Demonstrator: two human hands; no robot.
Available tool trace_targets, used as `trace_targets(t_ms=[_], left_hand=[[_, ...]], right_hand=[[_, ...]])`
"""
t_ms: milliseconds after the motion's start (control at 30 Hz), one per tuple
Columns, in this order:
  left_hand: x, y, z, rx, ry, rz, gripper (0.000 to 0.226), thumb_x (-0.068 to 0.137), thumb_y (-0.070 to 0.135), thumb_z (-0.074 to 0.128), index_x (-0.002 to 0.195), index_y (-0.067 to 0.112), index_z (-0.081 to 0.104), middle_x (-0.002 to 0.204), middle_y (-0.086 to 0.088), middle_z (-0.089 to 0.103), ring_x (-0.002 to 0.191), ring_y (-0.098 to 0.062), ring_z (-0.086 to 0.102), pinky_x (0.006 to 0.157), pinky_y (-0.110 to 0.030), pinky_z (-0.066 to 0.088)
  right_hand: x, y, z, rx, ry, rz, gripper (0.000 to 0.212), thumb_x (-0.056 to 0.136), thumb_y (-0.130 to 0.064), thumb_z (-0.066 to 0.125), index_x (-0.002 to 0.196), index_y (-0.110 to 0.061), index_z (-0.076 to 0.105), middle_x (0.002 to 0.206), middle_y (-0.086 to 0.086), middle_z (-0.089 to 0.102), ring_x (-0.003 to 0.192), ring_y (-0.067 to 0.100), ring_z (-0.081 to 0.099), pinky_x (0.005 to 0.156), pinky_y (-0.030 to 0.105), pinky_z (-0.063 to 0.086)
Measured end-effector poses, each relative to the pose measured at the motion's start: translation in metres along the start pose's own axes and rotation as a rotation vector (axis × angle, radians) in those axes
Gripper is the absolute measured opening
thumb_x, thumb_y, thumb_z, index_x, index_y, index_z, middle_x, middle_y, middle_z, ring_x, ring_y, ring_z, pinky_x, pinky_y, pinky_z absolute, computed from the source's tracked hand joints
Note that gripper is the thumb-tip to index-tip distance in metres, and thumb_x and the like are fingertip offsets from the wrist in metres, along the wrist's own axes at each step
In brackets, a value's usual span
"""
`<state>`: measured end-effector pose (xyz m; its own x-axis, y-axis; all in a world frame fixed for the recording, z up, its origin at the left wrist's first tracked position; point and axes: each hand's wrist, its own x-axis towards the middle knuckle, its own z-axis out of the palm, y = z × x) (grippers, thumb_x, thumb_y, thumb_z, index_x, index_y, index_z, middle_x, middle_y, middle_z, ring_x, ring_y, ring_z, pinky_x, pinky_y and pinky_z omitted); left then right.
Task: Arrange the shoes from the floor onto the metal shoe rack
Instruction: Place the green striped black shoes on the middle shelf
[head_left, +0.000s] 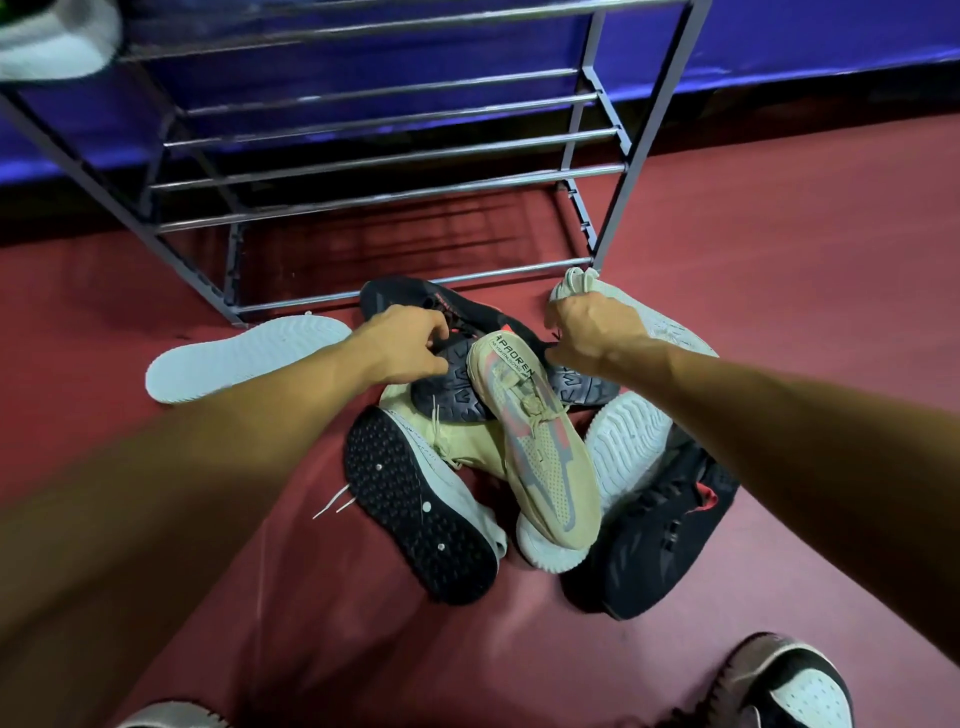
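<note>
Left hand (410, 338) on black shoe (402, 297), right hand (592, 325) beside; beige sneaker (535, 447) between; metal rack (631, 171) behind

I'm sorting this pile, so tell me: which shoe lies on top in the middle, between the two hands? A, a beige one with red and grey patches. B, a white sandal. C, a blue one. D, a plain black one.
A: the beige shoe with red and grey patches lies across the dark-soled shoe, between the left hand and the right hand.
</note>
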<state>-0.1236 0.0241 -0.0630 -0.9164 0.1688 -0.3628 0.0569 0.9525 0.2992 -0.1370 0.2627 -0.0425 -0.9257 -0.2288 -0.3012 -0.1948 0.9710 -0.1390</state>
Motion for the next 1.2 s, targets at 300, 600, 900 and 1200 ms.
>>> trace_targets(t_ms=[300, 600, 900, 1200], left_hand=[[0.029, -0.01, 0.019, 0.023, -0.13, -0.006, 0.058, 0.08, 0.042, 0.074, 0.131, 0.02, 0.057, 0.121, -0.004, 0.064, 0.113, -0.024, 0.06, 0.094, -0.035, 0.049], [0.036, -0.01, 0.029, 0.002, -0.173, 0.008, 0.044, 0.079, 0.044, 0.075, 0.111, 0.025, 0.051, 0.098, 0.001, 0.061, 0.093, -0.026, 0.061, 0.075, -0.033, 0.046], [0.016, 0.003, 0.0, -0.055, -0.004, 0.066, 0.039, 0.069, 0.039, 0.079, 0.094, 0.029, 0.051, 0.082, 0.005, 0.064, 0.082, -0.024, 0.062, 0.072, -0.038, 0.052], [-0.016, 0.023, -0.031, -0.165, 0.141, 0.108, 0.038, 0.063, 0.029, 0.082, 0.093, 0.032, 0.059, 0.077, 0.019, 0.057, 0.078, -0.02, 0.059, 0.07, -0.031, 0.052]], right_hand=[[0.031, 0.006, 0.023, -0.062, -0.139, -0.051, 0.04, 0.084, -0.04, 0.066, 0.121, -0.022, 0.063, 0.116, 0.005, 0.068, 0.105, 0.028, 0.062, 0.085, 0.035, 0.054], [0.04, 0.01, 0.025, -0.092, -0.193, -0.062, 0.043, 0.084, -0.043, 0.069, 0.123, -0.025, 0.062, 0.109, 0.003, 0.066, 0.087, 0.022, 0.054, 0.074, 0.03, 0.049], [0.025, 0.013, 0.013, -0.027, -0.077, -0.037, 0.042, 0.087, -0.028, 0.067, 0.129, -0.031, 0.063, 0.12, 0.002, 0.067, 0.103, 0.027, 0.063, 0.075, 0.028, 0.045], [0.016, -0.016, -0.032, 0.161, 0.058, -0.118, 0.047, 0.075, -0.016, 0.067, 0.118, -0.034, 0.07, 0.117, 0.0, 0.071, 0.103, 0.023, 0.067, 0.086, 0.032, 0.056]])
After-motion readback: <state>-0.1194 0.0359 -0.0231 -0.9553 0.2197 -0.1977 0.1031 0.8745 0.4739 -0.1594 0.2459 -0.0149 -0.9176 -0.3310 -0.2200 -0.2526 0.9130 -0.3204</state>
